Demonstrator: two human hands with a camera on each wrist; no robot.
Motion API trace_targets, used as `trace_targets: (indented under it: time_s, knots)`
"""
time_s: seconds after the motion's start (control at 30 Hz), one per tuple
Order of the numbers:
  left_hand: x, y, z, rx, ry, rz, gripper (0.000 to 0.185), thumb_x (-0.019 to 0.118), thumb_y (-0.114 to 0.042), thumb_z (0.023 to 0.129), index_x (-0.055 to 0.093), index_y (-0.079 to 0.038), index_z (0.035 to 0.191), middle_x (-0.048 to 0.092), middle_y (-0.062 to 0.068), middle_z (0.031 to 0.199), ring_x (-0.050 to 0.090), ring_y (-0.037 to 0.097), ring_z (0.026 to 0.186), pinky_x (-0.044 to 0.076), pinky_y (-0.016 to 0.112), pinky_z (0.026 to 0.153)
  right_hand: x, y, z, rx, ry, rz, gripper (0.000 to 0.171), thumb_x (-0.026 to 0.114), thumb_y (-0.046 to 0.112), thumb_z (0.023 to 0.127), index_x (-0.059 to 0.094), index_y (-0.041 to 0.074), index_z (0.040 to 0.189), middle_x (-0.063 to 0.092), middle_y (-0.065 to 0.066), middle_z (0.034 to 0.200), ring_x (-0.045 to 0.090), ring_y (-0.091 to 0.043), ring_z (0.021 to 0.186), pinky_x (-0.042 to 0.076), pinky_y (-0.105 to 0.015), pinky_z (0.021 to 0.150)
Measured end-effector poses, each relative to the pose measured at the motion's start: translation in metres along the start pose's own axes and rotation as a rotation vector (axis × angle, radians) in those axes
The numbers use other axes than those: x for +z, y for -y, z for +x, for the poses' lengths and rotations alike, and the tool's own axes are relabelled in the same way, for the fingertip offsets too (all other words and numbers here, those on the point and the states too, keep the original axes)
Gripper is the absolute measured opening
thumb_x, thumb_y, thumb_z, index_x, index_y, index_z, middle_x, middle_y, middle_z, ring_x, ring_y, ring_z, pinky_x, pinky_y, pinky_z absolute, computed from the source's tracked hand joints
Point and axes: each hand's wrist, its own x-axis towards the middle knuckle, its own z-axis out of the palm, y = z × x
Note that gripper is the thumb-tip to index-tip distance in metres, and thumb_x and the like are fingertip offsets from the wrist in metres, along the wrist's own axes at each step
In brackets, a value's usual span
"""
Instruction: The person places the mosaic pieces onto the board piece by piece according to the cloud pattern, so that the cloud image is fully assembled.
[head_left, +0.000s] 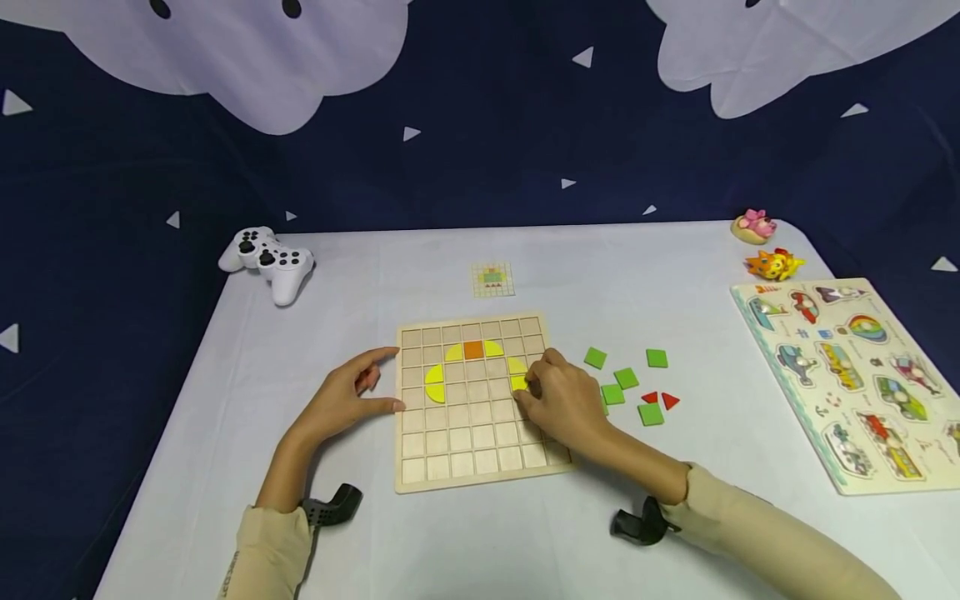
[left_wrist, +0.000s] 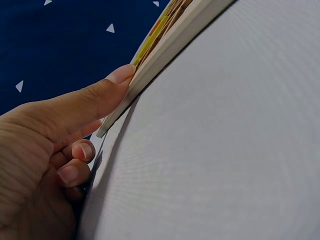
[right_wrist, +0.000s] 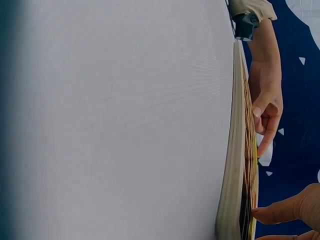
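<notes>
A wooden grid board (head_left: 480,433) lies flat on the white table. An orange square (head_left: 473,350) and several yellow curved pieces (head_left: 435,384) sit in its upper cells. My left hand (head_left: 390,379) rests at the board's left edge, with the thumb (left_wrist: 107,90) straight against the rim (left_wrist: 165,45) and the index finger stretched toward the upper corner. My right hand (head_left: 528,392) lies over the board's right side, its fingertips curled round a yellow piece (head_left: 519,383). In the right wrist view a fingertip (right_wrist: 270,212) touches the board's top face (right_wrist: 232,150).
Green squares (head_left: 626,379) and two red triangles (head_left: 660,400) lie loose right of the board. A pattern card (head_left: 492,279) lies behind it, a white game controller (head_left: 267,262) at the back left. A peg puzzle (head_left: 855,375) and two small toys (head_left: 772,265) occupy the right side.
</notes>
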Motion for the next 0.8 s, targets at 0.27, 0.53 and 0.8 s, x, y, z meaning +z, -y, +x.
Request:
trace_targets:
  time_s: [0.27, 0.53, 0.8]
  knots:
    - [0.001, 0.001, 0.0, -0.007, 0.004, 0.002, 0.079, 0.089, -0.022, 0.073, 0.052, -0.004, 0.14, 0.04, 0.004, 0.081, 0.038, 0.014, 0.073, 0.032, 0.027, 0.07, -0.005, -0.005, -0.002, 0.006, 0.019, 0.012, 0.024, 0.087, 0.023, 0.074, 0.073, 0.005, 0.082, 0.055, -0.003, 0.08, 0.05, -0.013, 0.06, 0.042, -0.028, 0.052]
    - [0.0, 0.001, 0.0, 0.004, -0.001, 0.009, 0.078, 0.089, -0.023, 0.072, 0.053, -0.005, 0.139, 0.041, 0.003, 0.08, 0.038, 0.013, 0.073, 0.032, 0.028, 0.07, -0.03, -0.029, -0.003, -0.025, -0.041, -0.006, 0.032, 0.085, 0.019, 0.076, 0.075, -0.002, 0.098, 0.06, -0.009, 0.088, 0.052, -0.014, 0.061, 0.044, -0.029, 0.051]
    - [0.0, 0.0, -0.001, -0.013, -0.002, 0.001, 0.079, 0.089, -0.023, 0.072, 0.053, -0.005, 0.14, 0.041, 0.004, 0.081, 0.038, 0.014, 0.074, 0.032, 0.027, 0.07, -0.048, -0.074, 0.006, 0.085, 0.017, -0.054, 0.037, 0.083, 0.017, 0.077, 0.073, -0.005, 0.105, 0.06, -0.016, 0.09, 0.055, -0.021, 0.068, 0.048, -0.035, 0.056]
